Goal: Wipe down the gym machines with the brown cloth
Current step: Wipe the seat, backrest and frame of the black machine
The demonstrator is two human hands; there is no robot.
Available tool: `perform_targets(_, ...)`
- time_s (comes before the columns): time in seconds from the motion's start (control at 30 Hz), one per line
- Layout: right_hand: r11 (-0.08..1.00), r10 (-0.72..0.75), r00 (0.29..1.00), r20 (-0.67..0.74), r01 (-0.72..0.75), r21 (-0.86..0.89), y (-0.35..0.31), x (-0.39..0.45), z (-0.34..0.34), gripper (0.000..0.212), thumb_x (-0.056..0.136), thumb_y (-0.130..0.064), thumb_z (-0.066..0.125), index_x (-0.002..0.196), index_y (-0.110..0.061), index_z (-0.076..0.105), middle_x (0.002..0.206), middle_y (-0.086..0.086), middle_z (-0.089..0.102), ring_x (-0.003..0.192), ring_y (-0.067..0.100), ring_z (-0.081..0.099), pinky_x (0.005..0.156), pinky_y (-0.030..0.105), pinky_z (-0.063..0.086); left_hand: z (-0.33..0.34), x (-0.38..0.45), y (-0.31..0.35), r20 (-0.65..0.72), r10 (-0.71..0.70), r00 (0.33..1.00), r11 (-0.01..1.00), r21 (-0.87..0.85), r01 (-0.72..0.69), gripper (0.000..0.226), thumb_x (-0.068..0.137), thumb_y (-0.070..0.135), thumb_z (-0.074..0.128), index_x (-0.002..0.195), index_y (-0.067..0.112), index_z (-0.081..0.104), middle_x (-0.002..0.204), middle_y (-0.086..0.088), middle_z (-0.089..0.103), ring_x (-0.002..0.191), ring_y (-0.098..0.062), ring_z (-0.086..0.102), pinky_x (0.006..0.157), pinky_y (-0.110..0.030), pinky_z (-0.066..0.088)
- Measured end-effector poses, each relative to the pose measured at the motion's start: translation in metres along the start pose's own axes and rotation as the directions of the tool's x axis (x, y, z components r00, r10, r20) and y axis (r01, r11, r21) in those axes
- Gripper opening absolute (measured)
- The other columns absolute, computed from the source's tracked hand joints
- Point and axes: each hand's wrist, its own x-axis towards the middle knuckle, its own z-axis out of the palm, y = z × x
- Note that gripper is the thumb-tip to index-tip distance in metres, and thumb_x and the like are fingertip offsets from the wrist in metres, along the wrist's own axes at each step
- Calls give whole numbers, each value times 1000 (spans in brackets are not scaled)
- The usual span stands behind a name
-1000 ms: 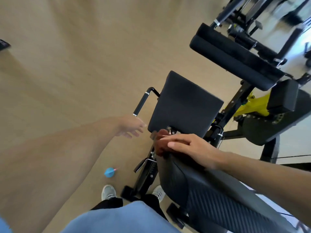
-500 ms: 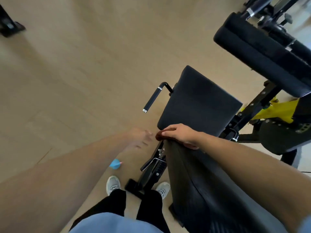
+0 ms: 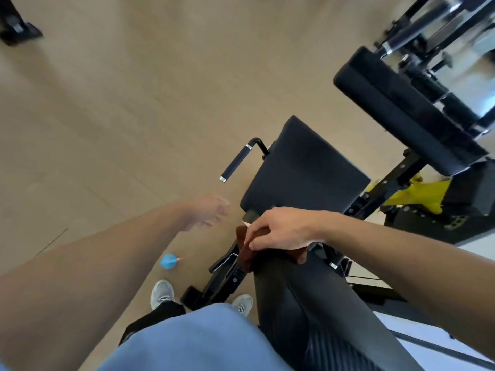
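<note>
My right hand (image 3: pixel 281 231) presses the brown cloth (image 3: pixel 245 253) onto the top end of the black backrest pad (image 3: pixel 308 303) of a gym machine. The cloth bunches out from under my fingers on the left and also at the right. Just beyond lies the black seat pad (image 3: pixel 302 170), with a black side handle (image 3: pixel 235 163) to its left. My left hand (image 3: pixel 209 212) hangs in the air left of the seat, fingers apart, holding nothing, and it is blurred.
A long black roller pad (image 3: pixel 401 111) and metal frame stand at the upper right, with a yellow machine part (image 3: pixel 417 194) below them. A blue spray bottle (image 3: pixel 168 261) lies on the tan floor near my grey shoes (image 3: pixel 162 293). Another dark machine foot (image 3: pixel 16 28) sits at the top left.
My right hand and the cloth slid down and slightly back along the backrest's top end, showing more of the cloth. My left hand stayed beside the seat. The camera shifted.
</note>
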Motion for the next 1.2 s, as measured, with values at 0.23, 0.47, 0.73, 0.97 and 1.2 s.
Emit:
perform_targets(0.23,928,94,964,-249,6,372,42,32,23,34,101,-53,51,121,-32,70,122,-7,68,111,14,61,101,34,43,20,3,13,2,44,999,999,-13,-44,35,106,30,40,135,15,53,128,-4,64,119,-25,59,104,-44,46)
perform_targets(0.47,908,83,946,-312,57,414,49,40,35,31,98,-50,56,115,-31,73,121,-6,68,111,14,61,109,43,43,22,-2,-23,-16,-60,998,997,-50,59,37,107,28,38,139,13,51,133,-7,62,116,-26,59,105,-40,44)
perform_targets(0.73,803,3,864,-504,298,517,8,-85,61,29,96,-44,59,120,-34,70,121,-11,70,115,11,63,110,38,43,40,-22,50,-2,187,982,974,129,-185,29,107,31,39,128,20,56,119,-1,64,106,-19,62,94,-38,49)
perform_targets(0.97,812,93,826,-556,260,523,-14,-171,81,32,101,-39,61,131,-45,64,124,-17,71,114,5,66,105,40,50,103,-54,129,306,267,914,842,388,-376,28,104,35,45,121,22,63,116,6,69,106,-15,65,82,-29,51)
perform_targets(1.2,837,248,797,-550,109,536,0,-240,129,32,100,-39,61,131,-49,65,120,-26,70,110,3,67,95,29,57,180,-84,146,587,-64,807,553,694,-461,26,102,33,51,125,25,63,123,4,67,108,-14,63,94,-40,53)
